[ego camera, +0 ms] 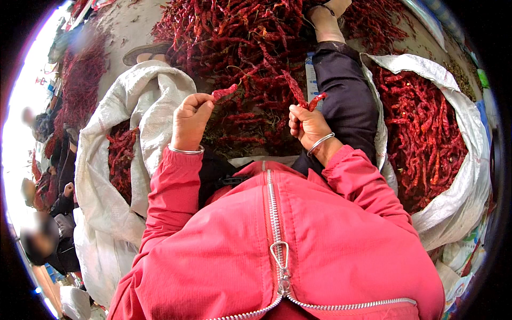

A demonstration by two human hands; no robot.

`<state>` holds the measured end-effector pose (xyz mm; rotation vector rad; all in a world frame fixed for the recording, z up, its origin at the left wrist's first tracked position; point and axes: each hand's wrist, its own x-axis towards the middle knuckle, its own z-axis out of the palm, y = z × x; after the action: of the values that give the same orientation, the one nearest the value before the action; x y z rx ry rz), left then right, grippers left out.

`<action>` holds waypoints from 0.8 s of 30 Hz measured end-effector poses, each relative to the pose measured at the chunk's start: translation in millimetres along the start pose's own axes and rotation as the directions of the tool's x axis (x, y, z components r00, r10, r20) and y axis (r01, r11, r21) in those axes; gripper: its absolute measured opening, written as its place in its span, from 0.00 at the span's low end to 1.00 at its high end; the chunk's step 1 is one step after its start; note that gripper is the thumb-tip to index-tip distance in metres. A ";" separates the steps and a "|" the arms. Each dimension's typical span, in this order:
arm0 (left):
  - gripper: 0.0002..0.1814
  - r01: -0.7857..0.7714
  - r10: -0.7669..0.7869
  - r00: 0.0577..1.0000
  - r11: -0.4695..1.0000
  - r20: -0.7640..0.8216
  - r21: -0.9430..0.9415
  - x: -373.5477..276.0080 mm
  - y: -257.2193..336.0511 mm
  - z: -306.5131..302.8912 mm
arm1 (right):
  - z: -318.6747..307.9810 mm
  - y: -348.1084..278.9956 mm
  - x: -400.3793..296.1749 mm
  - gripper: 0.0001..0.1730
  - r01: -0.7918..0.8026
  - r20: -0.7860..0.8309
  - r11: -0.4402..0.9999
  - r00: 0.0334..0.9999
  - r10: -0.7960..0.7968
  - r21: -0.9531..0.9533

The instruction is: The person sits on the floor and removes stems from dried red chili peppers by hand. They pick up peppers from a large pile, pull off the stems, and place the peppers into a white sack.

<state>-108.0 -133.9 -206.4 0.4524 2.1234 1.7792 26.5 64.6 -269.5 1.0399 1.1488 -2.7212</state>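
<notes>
Between the thumb and fingers of my left hand (193, 120) is a dried red chili pepper (225, 93), its stem end pointing up and to the right. My right hand (308, 125) is closed around a few dried red chilies (295, 89), which stick out above the fist. The two hands are apart, both over the near side of a large heap of dried red chilies (240, 44) on the floor. Loose stems and bits of chili lie on the floor below and between them.
An open white woven sack (104, 176) with chilies stands at my left, and a fuller white woven sack (444, 228) at my right. My outstretched leg (346, 96) lies beside the heap. Several people sit at the far left near another chili heap (82, 80).
</notes>
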 end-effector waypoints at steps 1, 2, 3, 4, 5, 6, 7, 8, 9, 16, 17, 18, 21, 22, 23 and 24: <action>0.05 -0.055 0.051 0.998 0.994 0.036 0.098 -0.1 2.2 -2.7 | 2.5 -1.1 -1.0 0.10 0.011 0.006 1.000 1.000 -0.011 -0.005; 0.05 -0.077 0.068 0.996 0.981 0.058 0.180 -1.2 5.2 -2.3 | 4.4 -1.7 -1.8 0.10 0.022 0.011 1.000 1.000 -0.022 -0.009; 0.05 -0.101 0.082 0.993 0.960 0.081 0.261 -2.9 9.2 -0.5 | 5.2 -1.3 -2.7 0.10 0.050 0.021 0.999 0.999 -0.049 -0.019; 0.05 -0.128 0.096 0.989 0.932 0.110 0.339 -3.8 15.4 2.5 | 6.0 -1.3 -3.8 0.10 0.081 0.029 0.996 0.996 -0.080 -0.027; 0.05 -0.190 0.153 0.981 0.893 0.122 0.407 -9.6 27.9 9.6 | 5.5 -0.2 -4.6 0.10 0.108 0.034 0.994 0.994 -0.107 -0.036; 0.05 -0.294 0.229 0.954 0.846 0.196 0.444 -13.0 39.5 16.2 | 5.6 0.4 -4.3 0.10 0.116 0.031 0.992 0.993 -0.115 -0.052; 0.06 -0.398 0.298 0.914 0.792 0.275 0.463 -14.0 48.9 24.0 | 4.3 0.0 -3.3 0.09 0.127 0.021 0.989 0.992 -0.125 -0.071; 0.06 -0.495 0.360 0.865 0.723 0.349 0.482 -16.1 59.0 30.4 | 5.3 -0.6 -3.2 0.09 0.135 0.023 0.987 0.991 -0.133 -0.088; 0.06 -0.490 0.308 0.859 0.729 0.409 0.479 -17.6 65.8 38.2 | 5.7 -0.8 -4.7 0.08 0.133 0.009 0.986 0.991 -0.132 -0.102; 0.07 -0.325 0.120 0.846 0.888 0.519 0.324 -15.4 64.9 68.9 | 12.8 1.6 -9.4 0.13 0.299 0.163 0.942 0.948 -0.274 -0.153; 0.07 -0.271 0.075 0.848 0.912 0.524 0.308 -11.5 65.0 74.5 | 14.9 -0.4 -11.4 0.12 0.309 0.204 0.930 0.941 -0.270 -0.199; 0.07 -0.216 0.030 0.847 0.932 0.530 0.292 -6.8 64.6 79.9 | 14.9 0.0 -10.7 0.10 0.332 0.211 0.913 0.935 -0.285 -0.236; 0.08 0.150 -0.132 0.869 0.989 0.476 0.001 5.2 51.7 89.1 | 17.7 -1.7 -12.9 0.07 0.336 0.235 0.907 0.931 -0.280 -0.252; 0.08 0.257 -0.183 0.863 0.962 0.470 -0.097 7.7 50.8 92.0 | 16.3 -2.0 -12.6 0.07 0.289 0.232 0.930 0.944 -0.236 -0.229; 0.09 0.341 -0.204 0.854 0.914 0.478 -0.219 8.5 49.9 95.1 | 14.2 -2.0 -12.0 0.07 0.240 0.231 0.949 0.954 -0.191 -0.205; 0.10 0.358 -0.170 0.845 0.885 0.508 -0.299 11.0 45.1 95.4 | 12.5 -2.5 -11.4 0.07 0.190 0.232 0.965 0.962 -0.145 -0.182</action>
<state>-73.8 -37.5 -178.1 0.4023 1.3862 1.6563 27.6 55.8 -254.9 0.6294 1.4949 -2.6793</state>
